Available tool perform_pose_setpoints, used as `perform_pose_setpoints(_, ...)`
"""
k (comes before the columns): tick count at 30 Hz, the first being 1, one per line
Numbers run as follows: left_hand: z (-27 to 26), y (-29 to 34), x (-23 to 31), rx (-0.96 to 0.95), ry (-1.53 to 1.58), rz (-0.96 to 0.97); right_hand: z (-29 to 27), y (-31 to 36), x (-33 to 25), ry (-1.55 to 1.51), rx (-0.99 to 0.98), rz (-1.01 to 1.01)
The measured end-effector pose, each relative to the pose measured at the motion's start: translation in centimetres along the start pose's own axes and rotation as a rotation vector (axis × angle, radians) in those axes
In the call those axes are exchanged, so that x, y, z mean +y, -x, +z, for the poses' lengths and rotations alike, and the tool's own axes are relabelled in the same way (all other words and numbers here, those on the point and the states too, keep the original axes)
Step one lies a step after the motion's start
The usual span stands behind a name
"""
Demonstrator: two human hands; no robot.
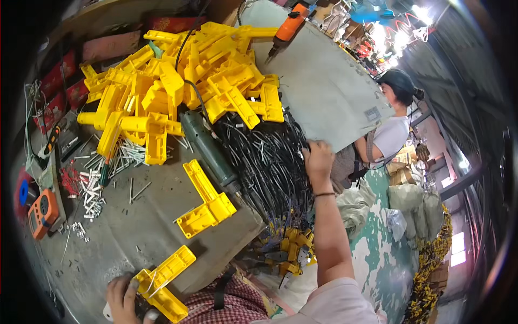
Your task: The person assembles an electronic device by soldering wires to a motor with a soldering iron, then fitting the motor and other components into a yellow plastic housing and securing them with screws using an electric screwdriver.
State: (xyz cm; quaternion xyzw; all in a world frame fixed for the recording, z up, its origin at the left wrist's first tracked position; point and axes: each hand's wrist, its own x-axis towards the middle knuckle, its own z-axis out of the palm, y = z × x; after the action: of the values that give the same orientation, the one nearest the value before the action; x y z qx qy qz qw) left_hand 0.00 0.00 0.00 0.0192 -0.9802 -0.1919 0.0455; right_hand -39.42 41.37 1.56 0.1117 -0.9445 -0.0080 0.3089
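At the lower left my left hand (pixel 123 299) is closed on a yellow plastic housing (pixel 171 305), with thin white wires lying across it. My right hand (pixel 319 161) reaches far forward to the right edge of a thick bundle of black cables (pixel 270 162). Its fingers are curled against the cables, and their tips are partly hidden. A second yellow housing (pixel 208 213) lies on the grey table between my hands, beside a dark green power screwdriver (pixel 208 148) whose tip points toward me.
A large heap of yellow housings (pixel 172 81) covers the far table. Metal pins (pixel 127 154), white tubes (pixel 93 197) and an orange multimeter (pixel 43 213) lie left. An orange power screwdriver (pixel 291 26) is over a grey board (pixel 329 81). A person (pixel 394 129) is at the right.
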Motion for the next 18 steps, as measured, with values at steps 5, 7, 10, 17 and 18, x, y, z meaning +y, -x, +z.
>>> perform_pose_setpoints(5,-0.8,-1.5,0.6,0.012,0.218,-0.023,1.0,-1.4,-1.1,0.002,-0.075,-0.006)
perform_pose_setpoints(7,-1.4,-1.4,0.9,0.008,0.199,-0.017,0.9,-2.9,-0.6,-0.044,-0.095,-0.028)
perform_pose_setpoints(10,-2.8,-1.5,1.4,0.121,0.204,-0.047,-1.4,-4.8,-1.3,-0.377,-0.175,0.079)
perform_pose_setpoints(17,-3.9,-13.4,8.4,-0.199,0.154,0.568,-8.0,-6.5,-5.7,-1.015,-0.313,0.256)
perform_pose_setpoints(18,-2.6,-15.0,8.5,-0.196,0.154,0.558,-9.7,-5.6,-7.6,-1.275,-0.340,0.218)
